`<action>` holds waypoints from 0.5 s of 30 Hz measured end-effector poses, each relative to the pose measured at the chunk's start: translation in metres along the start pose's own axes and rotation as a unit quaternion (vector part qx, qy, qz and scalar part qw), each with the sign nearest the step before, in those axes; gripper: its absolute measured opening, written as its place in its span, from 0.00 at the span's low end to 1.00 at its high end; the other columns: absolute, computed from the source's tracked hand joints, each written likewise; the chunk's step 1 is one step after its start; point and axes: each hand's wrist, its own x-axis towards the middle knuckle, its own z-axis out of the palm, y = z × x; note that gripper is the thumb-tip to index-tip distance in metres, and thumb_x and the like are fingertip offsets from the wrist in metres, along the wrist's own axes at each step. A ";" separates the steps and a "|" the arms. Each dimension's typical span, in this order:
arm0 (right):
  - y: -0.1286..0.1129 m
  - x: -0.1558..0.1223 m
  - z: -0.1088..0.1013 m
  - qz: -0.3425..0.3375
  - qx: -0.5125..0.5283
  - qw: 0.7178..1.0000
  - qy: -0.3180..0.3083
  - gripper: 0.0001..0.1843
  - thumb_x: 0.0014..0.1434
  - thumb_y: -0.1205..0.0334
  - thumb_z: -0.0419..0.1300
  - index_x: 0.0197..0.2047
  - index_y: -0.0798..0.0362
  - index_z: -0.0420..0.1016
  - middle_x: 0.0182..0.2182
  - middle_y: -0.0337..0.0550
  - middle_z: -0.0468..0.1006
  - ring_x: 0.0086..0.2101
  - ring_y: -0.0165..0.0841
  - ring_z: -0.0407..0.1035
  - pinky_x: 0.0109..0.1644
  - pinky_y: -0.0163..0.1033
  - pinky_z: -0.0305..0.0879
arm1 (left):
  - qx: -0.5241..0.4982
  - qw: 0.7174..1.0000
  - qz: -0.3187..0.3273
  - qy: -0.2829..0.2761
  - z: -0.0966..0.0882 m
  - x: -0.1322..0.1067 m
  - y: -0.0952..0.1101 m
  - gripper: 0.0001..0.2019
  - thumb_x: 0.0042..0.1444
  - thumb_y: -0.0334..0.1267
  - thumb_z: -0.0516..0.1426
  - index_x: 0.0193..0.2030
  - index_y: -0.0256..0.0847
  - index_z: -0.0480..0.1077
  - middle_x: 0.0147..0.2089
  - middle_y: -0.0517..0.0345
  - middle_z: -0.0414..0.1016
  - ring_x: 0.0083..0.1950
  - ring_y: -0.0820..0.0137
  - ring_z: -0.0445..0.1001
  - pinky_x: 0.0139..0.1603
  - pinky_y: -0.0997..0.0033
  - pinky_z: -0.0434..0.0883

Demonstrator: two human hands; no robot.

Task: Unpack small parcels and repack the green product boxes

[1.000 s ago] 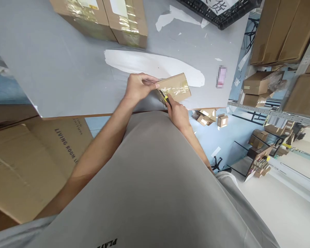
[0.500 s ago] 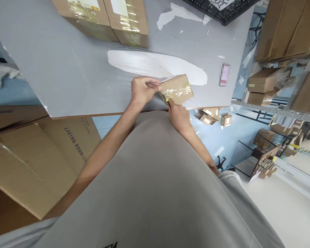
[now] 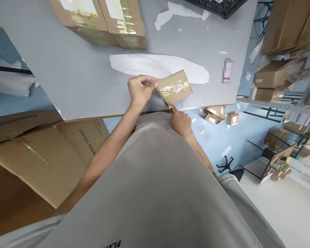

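A small cardboard box (image 3: 175, 88) wrapped in shiny clear tape rests on the grey table (image 3: 74, 75) near its front edge. My left hand (image 3: 139, 89) is closed on the box's left end, fingers curled over it. My right hand (image 3: 181, 121) is closed round a small yellow and black cutter (image 3: 171, 109), whose tip touches the box's near edge. Most of the cutter is hidden inside my fist.
Two taped cartons (image 3: 100, 20) stand at the table's far left. A long white strip (image 3: 157, 65) lies behind the small box, a black crate (image 3: 219, 7) at the far edge. Flattened cardboard (image 3: 36, 155) lies on the floor left, shelves with boxes (image 3: 281, 75) right.
My right hand with the cutter has slid back along the box's near edge towards my body. My left hand keeps its hold on the box.
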 end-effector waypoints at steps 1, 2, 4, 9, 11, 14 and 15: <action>0.002 -0.002 0.002 0.000 -0.001 1.000 -0.004 0.31 0.88 0.61 0.52 0.88 0.44 0.68 0.58 0.61 0.92 0.58 0.54 0.89 0.62 0.55 0.84 | 0.007 1.000 0.003 0.001 0.000 0.000 0.000 0.05 0.55 0.38 0.73 0.36 0.47 0.84 0.44 0.57 0.92 0.49 0.58 0.90 0.59 0.55 0.89; 0.003 -0.004 0.003 -0.004 -0.001 1.000 -0.006 0.31 0.87 0.62 0.51 0.87 0.45 0.69 0.58 0.61 0.92 0.58 0.55 0.89 0.62 0.55 0.84 | 0.014 1.000 0.005 0.001 0.000 -0.001 0.000 0.04 0.56 0.38 0.73 0.37 0.46 0.84 0.44 0.57 0.92 0.50 0.59 0.90 0.59 0.55 0.89; 0.006 -0.009 0.003 -0.016 0.005 1.000 -0.004 0.31 0.87 0.62 0.51 0.87 0.45 0.68 0.58 0.61 0.92 0.58 0.55 0.89 0.62 0.55 0.83 | 0.026 1.000 0.006 0.001 0.000 -0.001 0.000 0.04 0.59 0.38 0.72 0.40 0.45 0.85 0.46 0.57 0.92 0.51 0.61 0.89 0.60 0.55 0.87; 0.034 -0.010 -0.007 -0.048 0.078 0.993 0.078 0.31 0.89 0.55 0.48 0.88 0.43 0.68 0.61 0.57 0.92 0.58 0.55 0.88 0.63 0.53 0.82 | 0.054 0.998 0.031 0.001 -0.002 -0.007 -0.001 0.08 0.62 0.42 0.71 0.47 0.47 0.85 0.52 0.53 0.90 0.56 0.56 0.89 0.64 0.52 0.87; 0.056 0.006 -0.012 -0.042 0.122 0.978 0.165 0.31 0.90 0.51 0.45 0.86 0.46 0.71 0.65 0.59 0.89 0.61 0.54 0.86 0.64 0.52 0.81 | 0.091 0.993 0.072 -0.002 -0.002 -0.012 0.001 0.10 0.66 0.43 0.70 0.53 0.49 0.86 0.57 0.50 0.89 0.62 0.52 0.88 0.70 0.46 0.85; 0.088 0.048 -0.016 -0.023 0.185 0.948 0.257 0.34 0.90 0.43 0.44 0.79 0.52 0.77 0.64 0.64 0.87 0.60 0.51 0.87 0.63 0.49 0.81 | 0.175 0.969 0.172 -0.035 0.009 -0.023 0.008 0.17 0.72 0.47 0.68 0.64 0.55 0.85 0.70 0.48 0.84 0.76 0.44 0.80 0.83 0.35 0.74; 0.096 0.062 -0.016 -0.020 0.212 0.942 0.258 0.34 0.90 0.41 0.44 0.77 0.53 0.79 0.61 0.62 0.88 0.56 0.49 0.89 0.61 0.47 0.81 | 0.200 0.957 0.205 -0.056 0.015 -0.026 0.011 0.19 0.73 0.50 0.68 0.67 0.57 0.84 0.74 0.48 0.82 0.81 0.42 0.76 0.86 0.31 0.70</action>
